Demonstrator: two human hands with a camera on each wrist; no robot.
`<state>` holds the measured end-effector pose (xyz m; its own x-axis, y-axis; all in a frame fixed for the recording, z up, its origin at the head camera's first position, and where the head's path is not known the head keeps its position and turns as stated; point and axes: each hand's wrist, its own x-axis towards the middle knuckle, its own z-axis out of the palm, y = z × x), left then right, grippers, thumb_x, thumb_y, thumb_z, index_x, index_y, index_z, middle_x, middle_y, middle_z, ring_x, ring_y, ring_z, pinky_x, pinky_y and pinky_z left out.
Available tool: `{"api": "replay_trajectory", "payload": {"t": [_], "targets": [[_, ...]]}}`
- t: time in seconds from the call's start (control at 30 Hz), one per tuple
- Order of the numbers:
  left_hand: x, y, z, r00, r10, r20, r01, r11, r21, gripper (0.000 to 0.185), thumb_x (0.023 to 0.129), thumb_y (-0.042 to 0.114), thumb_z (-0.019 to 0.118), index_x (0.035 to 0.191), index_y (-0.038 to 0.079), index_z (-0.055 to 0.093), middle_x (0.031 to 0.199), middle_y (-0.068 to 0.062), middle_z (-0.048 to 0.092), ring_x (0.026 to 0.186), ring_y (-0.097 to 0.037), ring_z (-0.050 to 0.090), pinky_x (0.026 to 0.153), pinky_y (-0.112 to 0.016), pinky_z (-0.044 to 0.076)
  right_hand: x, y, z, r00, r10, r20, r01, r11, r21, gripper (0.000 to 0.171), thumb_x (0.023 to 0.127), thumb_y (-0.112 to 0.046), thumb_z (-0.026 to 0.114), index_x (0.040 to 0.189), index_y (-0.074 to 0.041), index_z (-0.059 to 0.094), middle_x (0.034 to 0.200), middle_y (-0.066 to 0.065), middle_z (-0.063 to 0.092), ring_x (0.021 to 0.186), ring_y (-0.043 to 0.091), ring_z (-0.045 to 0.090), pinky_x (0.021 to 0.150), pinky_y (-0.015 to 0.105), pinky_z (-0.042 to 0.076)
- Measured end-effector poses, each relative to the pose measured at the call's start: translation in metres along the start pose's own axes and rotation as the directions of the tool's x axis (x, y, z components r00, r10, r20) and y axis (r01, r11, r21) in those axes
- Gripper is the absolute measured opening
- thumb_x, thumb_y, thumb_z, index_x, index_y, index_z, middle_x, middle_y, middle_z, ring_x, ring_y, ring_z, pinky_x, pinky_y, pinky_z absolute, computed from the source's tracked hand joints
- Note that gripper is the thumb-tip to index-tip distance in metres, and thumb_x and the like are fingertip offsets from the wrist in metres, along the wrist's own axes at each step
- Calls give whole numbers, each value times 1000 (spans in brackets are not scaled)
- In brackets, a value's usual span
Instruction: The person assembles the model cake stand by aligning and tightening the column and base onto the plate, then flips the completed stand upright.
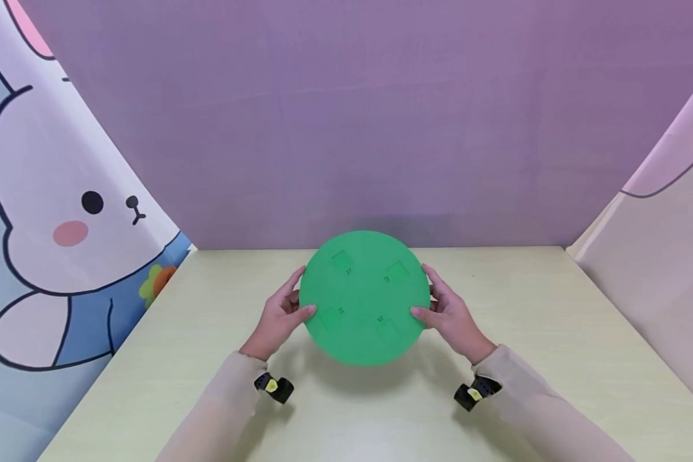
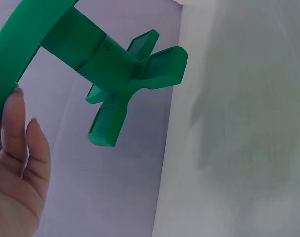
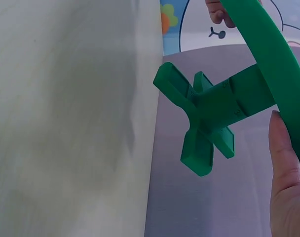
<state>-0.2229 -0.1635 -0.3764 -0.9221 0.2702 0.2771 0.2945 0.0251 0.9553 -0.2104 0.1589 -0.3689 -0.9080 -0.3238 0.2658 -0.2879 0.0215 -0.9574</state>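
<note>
A small green pedestal table (image 1: pixel 365 298) is held up off the work surface, its round top facing the head camera with several faint square outlines and small marks on it. My left hand (image 1: pixel 280 317) grips the rim on the left, thumb on the upper face. On the opposite side my right hand (image 1: pixel 453 319) pinches the rim the same way. Beneath the disc, both wrist views show a thick column (image 2: pixel 98 54) ending in splayed feet (image 3: pixel 198 148), which are clear of the surface. The head view hides the column and feet.
A pale wood-grain table (image 1: pixel 208 385) lies below, with the held thing's shadow on it. Behind stands a purple backdrop (image 1: pixel 352 115). A rabbit-print cloth (image 1: pixel 63 167) hangs at left, and a pale cloth (image 1: pixel 664 256) at right. Each wrist wears a small black camera (image 1: pixel 274 387).
</note>
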Motion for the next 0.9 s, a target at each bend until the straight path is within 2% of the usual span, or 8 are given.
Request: {"api": "replay_trajectory", "payload": {"t": [0.1, 0.33, 0.63, 0.9], "targets": [[5, 2, 0, 999, -35, -10, 35, 999, -25, 75, 92, -4, 60, 155, 3, 20, 118, -32, 62, 92, -6, 66, 82, -23, 54, 4, 1, -2, 1000, 29, -4, -29, 1000, 9, 82, 94, 4, 57, 156, -3, 4, 127, 35, 44, 93, 5, 66, 72, 29, 58], [15, 6, -2, 996, -92, -18, 89, 991, -96, 74, 92, -3, 59, 155, 9, 22, 107, -10, 68, 79, -8, 67, 63, -24, 53, 14, 1, -7, 995, 96, -22, -95, 995, 23, 83, 93, 3, 58, 157, -8, 6, 128, 35, 45, 91, 8, 67, 70, 31, 59], [24, 9, -1, 981, -191, -41, 182, 970, -161, 78, 93, -3, 56, 157, 19, 16, 112, -13, 66, 75, -12, 70, 61, -27, 56, 26, -4, -8, 982, 182, -43, -179, 981, 72, 80, 94, 3, 55, 157, -9, 7, 127, 30, 46, 87, 11, 68, 70, 31, 59], [29, 10, -2, 966, -259, 19, 256, 939, -231, 71, 97, -1, 52, 157, 15, 16, 95, 1, 67, 68, -9, 66, 59, -25, 55, 33, -6, -8, 967, 252, -40, -245, 960, 135, 76, 97, 1, 52, 157, -11, 8, 117, 19, 48, 85, 13, 68, 71, 31, 59]]}}
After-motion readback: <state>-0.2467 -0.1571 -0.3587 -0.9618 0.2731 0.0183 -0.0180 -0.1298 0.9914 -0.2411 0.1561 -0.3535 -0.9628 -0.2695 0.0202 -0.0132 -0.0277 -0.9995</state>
